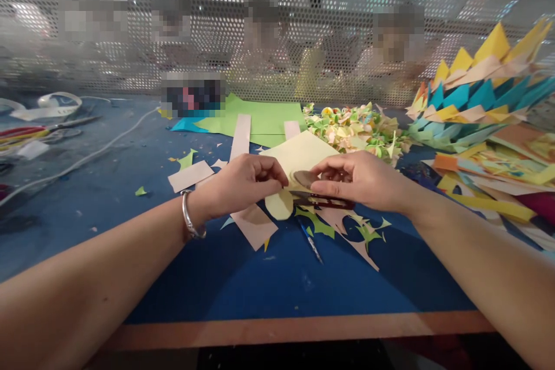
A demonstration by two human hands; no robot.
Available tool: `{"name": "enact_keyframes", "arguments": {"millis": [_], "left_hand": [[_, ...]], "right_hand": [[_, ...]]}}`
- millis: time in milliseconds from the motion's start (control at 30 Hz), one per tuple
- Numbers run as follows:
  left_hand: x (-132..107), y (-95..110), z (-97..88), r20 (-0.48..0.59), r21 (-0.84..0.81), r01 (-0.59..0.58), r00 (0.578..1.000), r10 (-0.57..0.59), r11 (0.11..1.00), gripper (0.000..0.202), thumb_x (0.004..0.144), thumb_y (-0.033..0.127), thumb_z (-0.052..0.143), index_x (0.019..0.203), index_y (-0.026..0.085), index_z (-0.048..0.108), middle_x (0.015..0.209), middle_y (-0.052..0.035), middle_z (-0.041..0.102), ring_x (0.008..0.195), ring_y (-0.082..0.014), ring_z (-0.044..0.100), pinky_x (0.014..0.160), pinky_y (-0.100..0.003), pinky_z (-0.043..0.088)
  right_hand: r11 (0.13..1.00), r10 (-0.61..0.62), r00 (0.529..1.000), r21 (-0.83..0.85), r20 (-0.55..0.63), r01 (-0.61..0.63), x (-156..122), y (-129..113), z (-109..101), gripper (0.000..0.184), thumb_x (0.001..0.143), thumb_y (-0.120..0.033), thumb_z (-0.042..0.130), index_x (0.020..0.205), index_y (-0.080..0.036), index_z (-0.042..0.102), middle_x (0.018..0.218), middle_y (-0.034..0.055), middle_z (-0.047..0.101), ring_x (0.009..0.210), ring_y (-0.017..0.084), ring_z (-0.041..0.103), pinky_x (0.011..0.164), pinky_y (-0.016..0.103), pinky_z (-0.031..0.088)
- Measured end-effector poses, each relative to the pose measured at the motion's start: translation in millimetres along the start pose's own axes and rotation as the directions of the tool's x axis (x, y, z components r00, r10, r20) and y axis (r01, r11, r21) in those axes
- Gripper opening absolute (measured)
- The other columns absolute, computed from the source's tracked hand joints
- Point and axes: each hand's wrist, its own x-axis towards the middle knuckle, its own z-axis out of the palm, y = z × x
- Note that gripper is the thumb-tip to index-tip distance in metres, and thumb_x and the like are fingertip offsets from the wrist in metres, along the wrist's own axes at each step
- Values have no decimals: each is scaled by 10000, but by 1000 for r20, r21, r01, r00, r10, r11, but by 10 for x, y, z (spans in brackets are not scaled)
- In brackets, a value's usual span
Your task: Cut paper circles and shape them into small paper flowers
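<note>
My left hand [255, 178], with a silver bangle at its wrist, is closed in a pinch at the top of a small pale yellow paper piece [278, 206] with a rounded lower end. My right hand [353, 180] is closed on the edge of a flat grey round disc [303, 177]; what the disc is made of I cannot tell. Behind both hands lies a pale yellow paper sheet [299, 147]. Below my right hand is a dark red handled tool [332, 202], partly covered. A blue pen-like tool with a metallic tip [310, 240] rests nearer to me.
Green and pink paper scraps [321, 222] surround my hands. Farther back are green sheets [269, 118] and a heap of small cuttings [359, 130]. Folded-paper layers [477, 95] stand at right. At left lie a white cable [93, 153] and scissors [65, 125]. A perforated screen [295, 29] rises behind.
</note>
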Motion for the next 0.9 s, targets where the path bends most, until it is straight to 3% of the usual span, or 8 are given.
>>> {"name": "enact_keyframes", "arguments": {"millis": [100,200,333,500,600,667,767,900], "left_hand": [[3,-30,-19,133,100,-15,991,1,995,138,758,183,566,798,167,698,675,-7,677,607,-128,593,543,-218,415],[13,-78,-19,128,115,-10,992,-5,993,153,756,187,556,821,162,693,674,-12,687,570,-123,599,527,-215,426],[9,-71,-16,95,139,60,993,-74,988,157,764,185,542,840,170,679,656,-2,695,504,-108,579,489,-211,427],[12,-19,-21,-114,240,94,991,-68,966,193,757,126,517,846,183,679,626,15,686,523,-111,565,477,-218,386],[50,-73,-30,-331,186,80,944,-14,979,182,797,164,530,913,180,670,665,1,680,528,-115,551,483,-233,396],[80,-134,-31,-431,93,5,902,36,996,168,815,188,550,946,171,654,747,-29,690,614,-131,595,530,-240,444],[107,-192,-13,-489,-22,-69,871,49,997,167,808,181,587,965,160,638,834,-57,680,701,-144,619,561,-238,477],[110,-166,17,-566,-147,-101,824,0,984,178,779,111,599,944,161,642,804,-22,613,605,-99,558,512,-210,458]], "right_hand": [[993,-54,984,-92,169,70,-66,-95,-7,420,797,-523,672,1044,-186,709,708,22,671,591,141,590,511,252,410],[980,-66,949,-159,308,120,-120,-183,-8,424,815,-529,653,1049,-179,704,708,26,669,592,141,587,502,249,400],[969,-53,930,-205,363,135,-139,-218,-39,456,793,-554,670,1062,-186,699,756,29,666,631,143,587,521,251,398],[944,-54,956,-298,288,143,-94,-169,-71,391,840,-502,631,1045,-177,702,837,57,686,669,151,581,554,266,392],[898,-72,972,-409,226,161,-61,-115,-44,305,845,-422,629,1023,-183,698,866,62,684,702,165,581,583,282,388],[872,-78,975,-460,206,167,-47,-83,-14,271,841,-398,627,996,-184,688,891,67,675,736,179,585,611,296,396],[858,-73,980,-489,188,158,-38,-57,25,212,831,-368,626,925,-181,661,892,61,659,746,182,580,618,303,401],[852,-71,983,-502,168,147,-29,-40,41,142,819,-317,617,856,-181,639,827,49,642,689,167,555,593,302,384]]}}
